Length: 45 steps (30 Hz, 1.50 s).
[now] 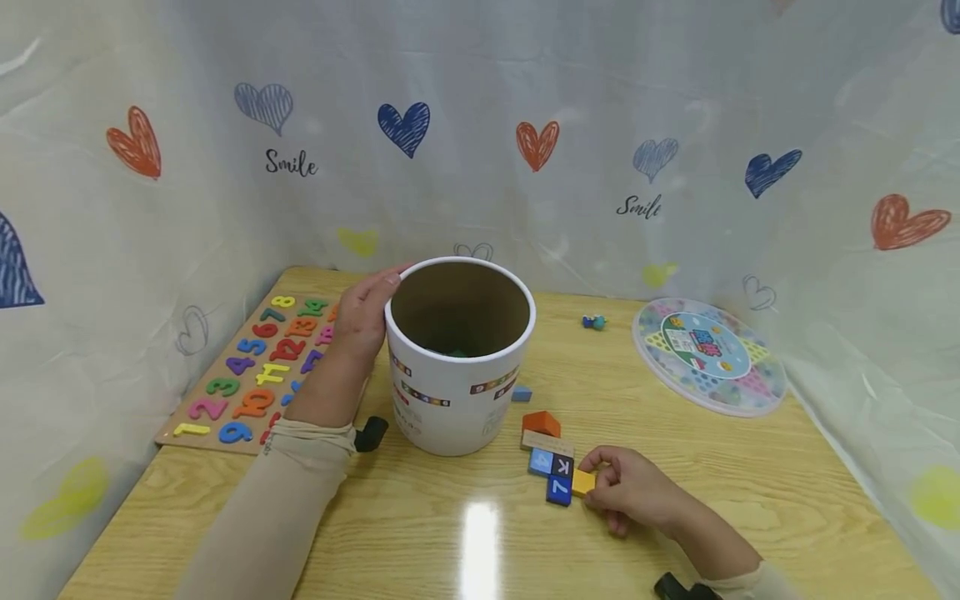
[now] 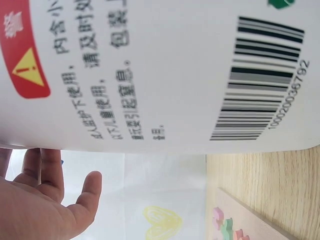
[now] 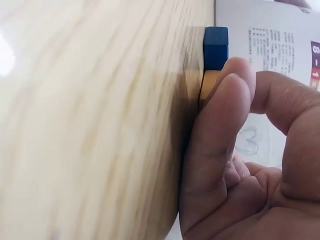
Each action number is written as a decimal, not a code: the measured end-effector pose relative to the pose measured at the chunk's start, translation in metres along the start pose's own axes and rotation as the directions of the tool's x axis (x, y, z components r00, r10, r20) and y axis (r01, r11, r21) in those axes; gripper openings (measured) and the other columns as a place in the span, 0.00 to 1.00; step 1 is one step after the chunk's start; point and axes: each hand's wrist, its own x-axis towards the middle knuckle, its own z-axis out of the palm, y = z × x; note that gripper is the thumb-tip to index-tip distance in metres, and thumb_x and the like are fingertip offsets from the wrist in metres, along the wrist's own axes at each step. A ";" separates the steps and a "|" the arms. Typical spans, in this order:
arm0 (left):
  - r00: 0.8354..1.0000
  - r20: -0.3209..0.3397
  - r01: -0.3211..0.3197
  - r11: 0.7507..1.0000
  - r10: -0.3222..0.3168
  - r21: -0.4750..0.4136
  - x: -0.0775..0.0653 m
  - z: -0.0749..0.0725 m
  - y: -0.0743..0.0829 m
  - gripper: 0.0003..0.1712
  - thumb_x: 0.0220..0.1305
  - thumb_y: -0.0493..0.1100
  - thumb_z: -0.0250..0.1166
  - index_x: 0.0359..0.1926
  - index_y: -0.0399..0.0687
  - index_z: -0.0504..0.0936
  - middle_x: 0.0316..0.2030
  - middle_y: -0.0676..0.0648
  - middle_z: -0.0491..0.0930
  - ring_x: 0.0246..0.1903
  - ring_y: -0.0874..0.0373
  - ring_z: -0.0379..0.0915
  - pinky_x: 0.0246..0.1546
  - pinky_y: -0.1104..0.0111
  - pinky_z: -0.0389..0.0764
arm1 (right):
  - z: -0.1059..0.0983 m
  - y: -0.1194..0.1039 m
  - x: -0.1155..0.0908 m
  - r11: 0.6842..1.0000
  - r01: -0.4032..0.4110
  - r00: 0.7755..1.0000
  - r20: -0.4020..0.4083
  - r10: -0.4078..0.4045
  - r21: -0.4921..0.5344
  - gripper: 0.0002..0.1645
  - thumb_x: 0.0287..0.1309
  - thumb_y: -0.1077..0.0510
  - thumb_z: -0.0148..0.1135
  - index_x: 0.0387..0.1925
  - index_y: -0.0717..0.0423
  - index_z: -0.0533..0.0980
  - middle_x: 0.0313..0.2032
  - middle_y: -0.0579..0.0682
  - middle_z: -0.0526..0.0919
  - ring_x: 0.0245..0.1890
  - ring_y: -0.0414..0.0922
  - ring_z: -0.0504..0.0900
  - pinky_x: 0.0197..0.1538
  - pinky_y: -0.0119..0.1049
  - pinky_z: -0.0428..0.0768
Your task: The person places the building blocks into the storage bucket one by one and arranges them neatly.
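A right hand [image 1: 636, 493] pinches a yellow square block [image 1: 582, 482] against a blue block numbered 7 [image 1: 558, 490], right of a white cylindrical tub [image 1: 450, 417]; the left hand [image 1: 362, 315], fingers loosely extended, rests at the tub's rim. Beyond, right of the tub, lies a round, clear-edged game board [image 1: 708, 346].

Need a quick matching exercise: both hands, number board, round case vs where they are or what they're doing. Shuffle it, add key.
Column 1
1. left hand
2. right hand
3. number board
4. round case

Column 2
A. lying at the far right of the table
B. pinching a yellow block
C. lying on the table's left side
D. against the white bucket, near its rim

Pairs: 1-D, 2-B, 3-C, 4-A
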 end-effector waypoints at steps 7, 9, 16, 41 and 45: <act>1.000 0.013 0.027 0.999 -0.028 0.024 -0.009 0.002 0.018 0.22 0.72 0.47 0.49 0.58 0.42 0.77 0.56 0.42 0.75 0.58 0.49 0.67 0.60 0.52 0.66 | 0.005 -0.004 0.003 1.000 -0.008 0.999 -0.041 0.007 -0.017 0.24 0.54 0.60 0.65 0.50 0.66 0.68 0.19 0.53 0.77 0.12 0.44 0.75 0.17 0.41 0.79; 1.000 0.016 0.026 0.999 -0.026 0.033 -0.010 0.003 0.020 0.21 0.72 0.47 0.48 0.58 0.42 0.77 0.57 0.42 0.75 0.59 0.49 0.67 0.60 0.52 0.65 | 0.005 -0.005 0.002 1.000 -0.010 0.999 -0.046 0.009 -0.013 0.24 0.54 0.60 0.65 0.50 0.67 0.68 0.19 0.54 0.77 0.12 0.44 0.75 0.17 0.42 0.79; 1.000 0.031 0.000 1.000 -0.001 0.015 -0.012 0.004 0.023 0.22 0.72 0.45 0.47 0.58 0.38 0.75 0.56 0.38 0.74 0.58 0.46 0.67 0.60 0.50 0.66 | -0.009 -0.022 0.001 1.000 -0.008 0.998 -0.067 0.007 -0.016 0.24 0.54 0.61 0.64 0.50 0.66 0.68 0.18 0.54 0.76 0.12 0.45 0.75 0.20 0.47 0.80; 0.999 0.051 0.009 1.000 -0.010 0.021 -0.011 0.002 0.022 0.22 0.72 0.47 0.48 0.59 0.40 0.75 0.56 0.41 0.75 0.58 0.47 0.68 0.59 0.51 0.68 | -0.035 -0.137 0.010 0.968 0.238 0.968 -0.065 -0.243 -0.080 0.21 0.58 0.64 0.60 0.50 0.67 0.66 0.18 0.56 0.72 0.11 0.48 0.72 0.18 0.42 0.78; 0.999 0.049 0.011 1.000 -0.012 0.024 -0.011 0.002 0.023 0.22 0.72 0.47 0.48 0.59 0.41 0.75 0.57 0.42 0.75 0.58 0.48 0.68 0.59 0.52 0.67 | -0.034 -0.158 0.014 0.954 0.293 0.954 -0.042 -0.296 -0.070 0.20 0.58 0.65 0.59 0.50 0.67 0.66 0.18 0.55 0.72 0.12 0.48 0.72 0.18 0.41 0.78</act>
